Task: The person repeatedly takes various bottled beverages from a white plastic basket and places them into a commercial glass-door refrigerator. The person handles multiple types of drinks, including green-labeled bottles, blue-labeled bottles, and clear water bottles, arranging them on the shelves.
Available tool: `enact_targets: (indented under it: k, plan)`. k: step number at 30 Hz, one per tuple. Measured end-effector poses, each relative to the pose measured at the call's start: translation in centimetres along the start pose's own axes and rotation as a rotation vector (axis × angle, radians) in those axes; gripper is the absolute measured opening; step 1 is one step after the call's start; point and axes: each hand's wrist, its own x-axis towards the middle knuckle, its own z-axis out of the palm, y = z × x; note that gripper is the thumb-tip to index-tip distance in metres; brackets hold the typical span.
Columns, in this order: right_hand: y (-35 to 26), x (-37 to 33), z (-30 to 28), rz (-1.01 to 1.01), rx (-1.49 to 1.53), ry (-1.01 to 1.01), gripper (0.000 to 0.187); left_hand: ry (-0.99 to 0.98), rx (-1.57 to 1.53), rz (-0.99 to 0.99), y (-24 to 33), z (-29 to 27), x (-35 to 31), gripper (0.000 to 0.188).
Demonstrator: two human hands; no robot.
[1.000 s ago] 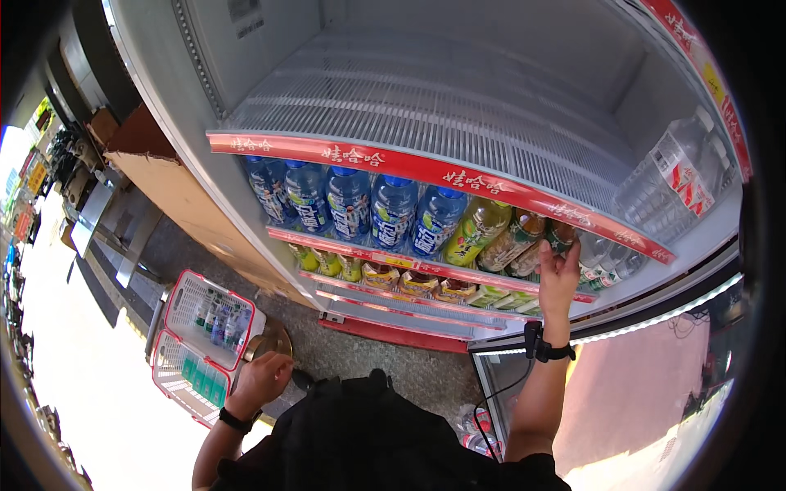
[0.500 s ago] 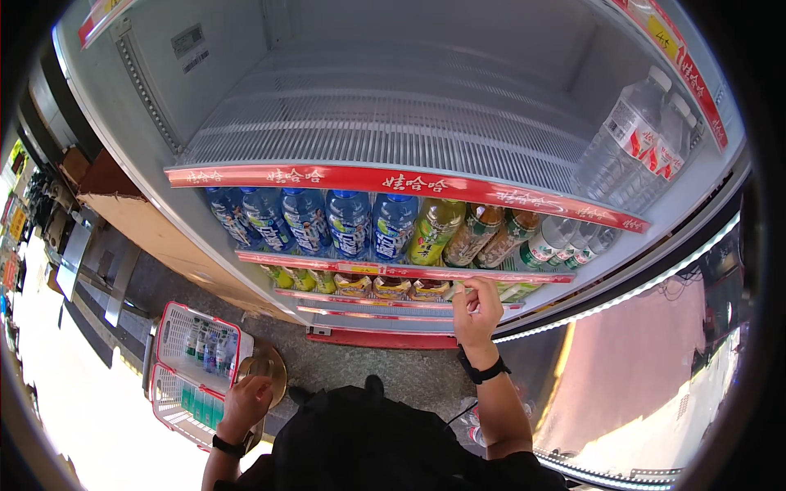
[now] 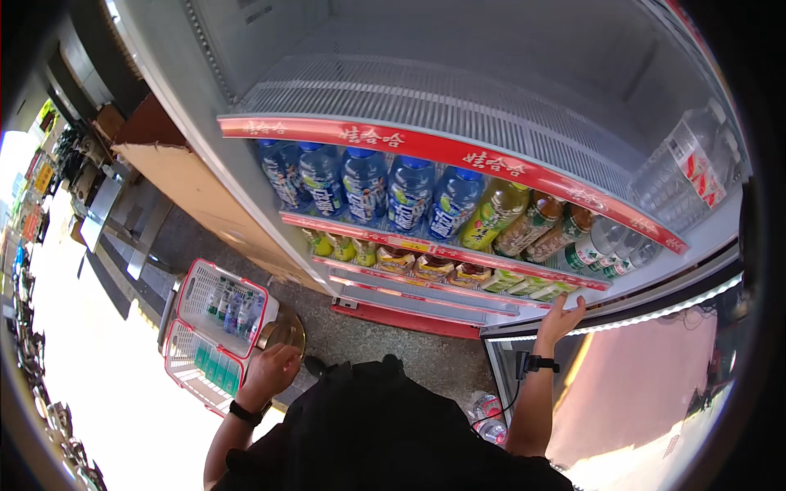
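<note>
At the right end of a lower cooler shelf, my right hand [image 3: 562,321] is open with its fingers apart, close to several green-and-white packs [image 3: 516,284]. My left hand [image 3: 275,373] is loosely curled in front of me, and nothing shows in its fingers. It is nearest to a round brass-coloured stool [image 3: 286,327]. Above my right hand, one shelf carries a row of blue bottles [image 3: 363,182], a green bottle [image 3: 494,214], brown bottles [image 3: 532,222] and clear bottles [image 3: 604,241]. Yellow-labelled bottles [image 3: 434,267] stand on the shelf below.
Large clear bottles [image 3: 692,168] stand at the right of the wire top shelf [image 3: 426,102]. To the left, two red-rimmed white baskets [image 3: 190,304] hold bottles. The glass door [image 3: 639,368] stands open at the right. Packed bottles [image 3: 489,416] lie on the floor beside me.
My right hand has moved right along the shelf front, and its curled fingers have spread. The view has turned, shifting the cooler. My left hand remains curled near the stool.
</note>
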Motion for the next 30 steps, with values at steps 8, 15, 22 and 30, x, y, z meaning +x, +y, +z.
enact_targets:
  k: [8,15,22,30]
  plan:
    - [6.5,9.5,1.5,-0.061,-0.288,-0.326,0.066,-0.046,-0.039,0.056,-0.4,0.5,0.1,0.013]
    - [17.1,16.0,6.6,-0.126,-0.362,-0.548,0.049,-0.138,0.074,0.130,0.1,0.3,-0.9,0.016]
    - [4.3,7.3,2.9,-0.033,-0.094,-0.390,0.050,-0.085,-0.081,0.022,0.9,0.7,0.7,0.012]
    - [0.3,1.4,-5.9,0.118,0.246,-0.291,0.058,-0.273,0.019,0.214,3.0,0.2,6.3,0.013]
